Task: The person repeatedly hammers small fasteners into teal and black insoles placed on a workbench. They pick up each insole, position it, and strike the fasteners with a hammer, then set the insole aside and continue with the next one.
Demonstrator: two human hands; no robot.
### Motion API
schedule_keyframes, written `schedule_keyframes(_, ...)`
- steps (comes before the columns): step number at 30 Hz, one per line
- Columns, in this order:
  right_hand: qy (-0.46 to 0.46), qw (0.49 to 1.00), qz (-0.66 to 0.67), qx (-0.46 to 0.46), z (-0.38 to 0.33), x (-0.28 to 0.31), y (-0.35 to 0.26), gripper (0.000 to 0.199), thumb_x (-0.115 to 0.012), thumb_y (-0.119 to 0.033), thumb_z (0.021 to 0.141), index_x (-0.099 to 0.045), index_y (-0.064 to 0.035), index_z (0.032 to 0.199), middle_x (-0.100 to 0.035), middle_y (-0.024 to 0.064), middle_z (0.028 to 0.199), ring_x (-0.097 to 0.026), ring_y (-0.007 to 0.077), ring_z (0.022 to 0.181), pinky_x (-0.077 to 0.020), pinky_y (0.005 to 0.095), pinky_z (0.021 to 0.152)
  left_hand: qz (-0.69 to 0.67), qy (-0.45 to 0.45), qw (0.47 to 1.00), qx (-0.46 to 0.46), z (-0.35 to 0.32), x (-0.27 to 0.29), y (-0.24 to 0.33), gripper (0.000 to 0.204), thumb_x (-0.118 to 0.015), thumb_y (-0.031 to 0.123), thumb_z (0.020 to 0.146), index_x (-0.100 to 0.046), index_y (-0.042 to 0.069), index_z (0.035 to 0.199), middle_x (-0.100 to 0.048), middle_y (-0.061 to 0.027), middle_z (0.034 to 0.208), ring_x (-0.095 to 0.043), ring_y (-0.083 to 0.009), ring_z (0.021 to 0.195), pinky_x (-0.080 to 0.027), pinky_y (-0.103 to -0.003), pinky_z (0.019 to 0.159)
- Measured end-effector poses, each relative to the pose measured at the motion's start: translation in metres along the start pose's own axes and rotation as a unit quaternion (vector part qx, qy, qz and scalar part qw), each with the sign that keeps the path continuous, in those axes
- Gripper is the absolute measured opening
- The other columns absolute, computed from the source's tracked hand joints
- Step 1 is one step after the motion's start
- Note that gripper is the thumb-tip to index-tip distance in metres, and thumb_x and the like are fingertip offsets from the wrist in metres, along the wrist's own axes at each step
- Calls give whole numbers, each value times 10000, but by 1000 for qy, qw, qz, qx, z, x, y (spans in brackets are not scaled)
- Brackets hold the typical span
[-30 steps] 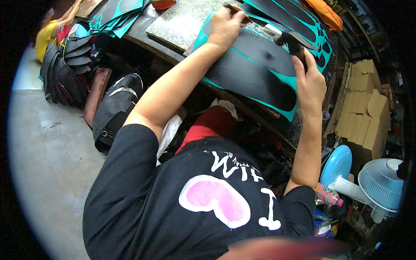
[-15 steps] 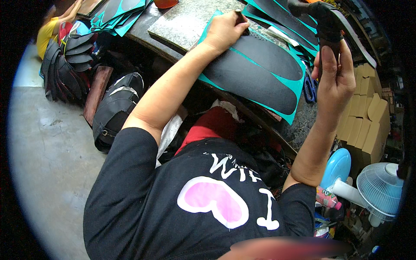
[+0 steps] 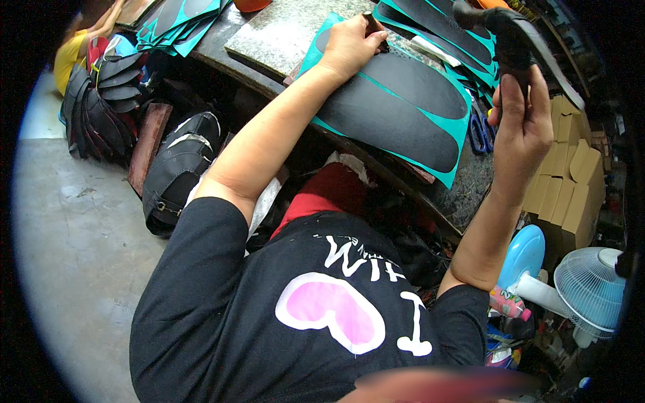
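A teal sheet bearing black sole-shaped pieces [image 3: 396, 131] lies at the table's near edge. My left hand [image 3: 351, 48] rests on its far part, fingers closed around a short dark punch [image 3: 371, 25] held upright against the sheet. Its lower tip is hidden by my fingers. Small marks show on the black surface beside it. At the right, my right hand [image 3: 524, 117] is raised, wrapped around the handle of a dark hammer [image 3: 512, 43]. The hammer is held up, apart from the sheet.
A speckled slab [image 3: 269, 40] lies beneath the sheet's left side. More teal-and-black sheets [image 3: 443, 33] are piled behind. Blue-handled scissors [image 3: 478, 131] lie right of the sheet. Cardboard boxes [image 3: 571, 181] and a blue fan [image 3: 588, 289] stand at the right. A person in yellow [image 3: 70, 57] is far left.
The hammer in my right hand has tipped slightly to the right. My left hand keeps the punch at nearly the same place on the sheet. The whole view has shifted a little.
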State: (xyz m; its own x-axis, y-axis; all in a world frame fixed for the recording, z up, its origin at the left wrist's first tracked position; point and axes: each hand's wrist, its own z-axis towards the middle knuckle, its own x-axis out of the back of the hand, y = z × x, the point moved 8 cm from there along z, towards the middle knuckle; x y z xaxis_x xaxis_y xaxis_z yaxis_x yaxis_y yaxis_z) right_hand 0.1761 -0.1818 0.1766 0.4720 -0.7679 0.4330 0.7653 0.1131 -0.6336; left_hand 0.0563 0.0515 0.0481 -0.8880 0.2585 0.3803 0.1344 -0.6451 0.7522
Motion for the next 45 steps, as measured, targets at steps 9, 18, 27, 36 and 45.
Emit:
schedule_keyframes(9, -52, 972, -228, -25, -10, -30, 31, 396, -611, -404, 922, -615, -133, 1211, -690, 182, 933, -677, 362, 867, -531, 411, 714, 121, 53, 985, -113, -6, -3, 28, 198, -672, 164, 853, -624, 31, 993, -681, -173, 784, -688, -308, 701, -548, -380, 640)
schedule_keyframes(18, 38, 994, -44, 98, 0, -9, -21, 298, -655, -233, 927, -630, -76, 1179, -699, 114, 814, -661, 192, 634, -505, 290, 546, 45, -25, 990, -132, -5, -17, 31, 173, -675, 194, 847, -623, 50, 929, -659, -185, 748, -664, -352, 684, -539, -411, 628)
schedule_keyframes(27, -91, 963, -220, -125, -27, -23, 71, 424, -563, -429, 944, -598, -128, 1240, -697, 176, 954, -672, 368, 900, -519, 414, 755, -223, 133, 965, 47, 3, 21, -12, 140, -657, 146, 875, -661, 8, 893, -701, -114, 775, -700, -156, 695, -560, -301, 626)
schedule_keyframes(36, -68, 990, -109, -59, -9, -21, 26, 409, -616, -372, 936, -611, -96, 1238, -706, 159, 939, -702, 264, 850, -524, 343, 721, -124, -43, 987, 95, 3, -4, -36, 218, -705, 224, 852, -679, 19, 922, -709, -117, 773, -704, -174, 687, -552, -296, 658)
schedule_keyframes(45, -85, 966, -233, 70, -5, -57, 4, 350, -604, -373, 938, -608, -109, 1168, -675, 211, 889, -674, 379, 777, -528, 415, 632, 189, -40, 957, -215, -11, -19, 46, 126, -636, 131, 835, -560, 51, 897, -644, -177, 711, -661, -367, 697, -534, -435, 651)
